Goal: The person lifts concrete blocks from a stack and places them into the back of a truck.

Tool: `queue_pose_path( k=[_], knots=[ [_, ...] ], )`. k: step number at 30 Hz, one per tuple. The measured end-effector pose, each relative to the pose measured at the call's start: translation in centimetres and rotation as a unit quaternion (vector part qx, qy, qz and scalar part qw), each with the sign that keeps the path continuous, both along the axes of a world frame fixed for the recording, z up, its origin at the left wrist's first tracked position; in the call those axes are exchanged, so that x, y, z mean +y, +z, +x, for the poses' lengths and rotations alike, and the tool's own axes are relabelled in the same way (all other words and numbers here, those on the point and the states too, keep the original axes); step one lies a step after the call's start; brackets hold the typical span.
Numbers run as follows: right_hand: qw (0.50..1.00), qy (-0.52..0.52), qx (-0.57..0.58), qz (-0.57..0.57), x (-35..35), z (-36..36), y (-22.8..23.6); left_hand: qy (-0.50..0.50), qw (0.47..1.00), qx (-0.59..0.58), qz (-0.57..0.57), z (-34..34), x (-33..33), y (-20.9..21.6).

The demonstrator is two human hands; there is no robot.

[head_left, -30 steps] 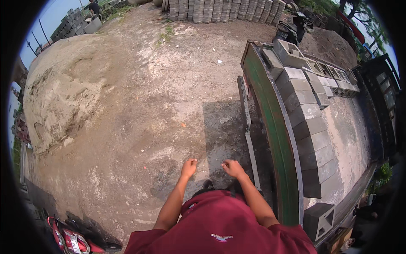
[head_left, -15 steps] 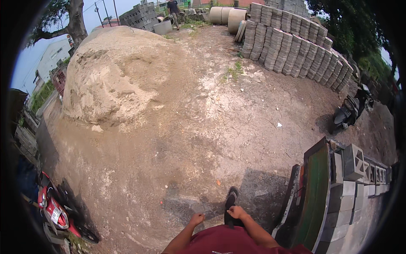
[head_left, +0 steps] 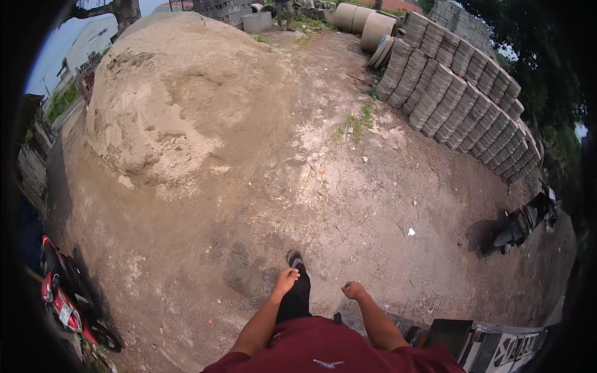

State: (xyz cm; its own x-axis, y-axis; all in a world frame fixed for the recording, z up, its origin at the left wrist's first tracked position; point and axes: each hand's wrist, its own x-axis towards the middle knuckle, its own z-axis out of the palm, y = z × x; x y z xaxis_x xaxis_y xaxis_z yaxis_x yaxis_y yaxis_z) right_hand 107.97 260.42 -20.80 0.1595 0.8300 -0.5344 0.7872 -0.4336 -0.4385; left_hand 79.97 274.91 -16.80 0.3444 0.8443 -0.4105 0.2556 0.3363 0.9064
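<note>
My left hand (head_left: 286,281) hangs in front of my maroon shirt (head_left: 311,348), above my dark trouser leg and the shoe (head_left: 295,257) on the ground. Its fingers are loosely curled, with nothing seen in them. Off to the right, my right hand (head_left: 353,290) is held over bare dirt, closed in a loose fist with no object showing. Neither hand touches anything.
A big sand heap (head_left: 180,99) rises ahead on the left. Stacked pavers (head_left: 460,93) and concrete pipes (head_left: 373,28) stand at the far right. Motorbikes, one red (head_left: 65,308) and one dark (head_left: 525,224), flank the yard. Concrete blocks (head_left: 516,350) sit lower right. A person (head_left: 284,12) stands far off.
I have walked forward; the sand heap and pavers are nearer, and the blocks have slipped toward the lower edge. My left hand has swung forward, and a different foot shows ahead.
</note>
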Motion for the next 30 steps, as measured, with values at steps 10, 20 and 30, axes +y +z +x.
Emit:
queue_pose_path(
  k=[10, 20, 30],
  knots=[
    [0.996, 0.045, 0.067, -0.029, 31.3, 6.3, 4.3, -0.164, 0.972, 0.113, 0.123, 9.4, 32.7, 1.0],
    [0.971, -0.07, 0.116, 0.196, 65.0, 12.4, 8.5, -0.072, 0.974, 0.21, 0.049, 13.5, 59.3, 5.1],
    [0.996, 0.041, 0.082, 0.016, 91.9, 30.0, 10.8, -0.088, 0.965, 0.226, 0.103, 26.6, 82.9, 6.4]
  ],
)
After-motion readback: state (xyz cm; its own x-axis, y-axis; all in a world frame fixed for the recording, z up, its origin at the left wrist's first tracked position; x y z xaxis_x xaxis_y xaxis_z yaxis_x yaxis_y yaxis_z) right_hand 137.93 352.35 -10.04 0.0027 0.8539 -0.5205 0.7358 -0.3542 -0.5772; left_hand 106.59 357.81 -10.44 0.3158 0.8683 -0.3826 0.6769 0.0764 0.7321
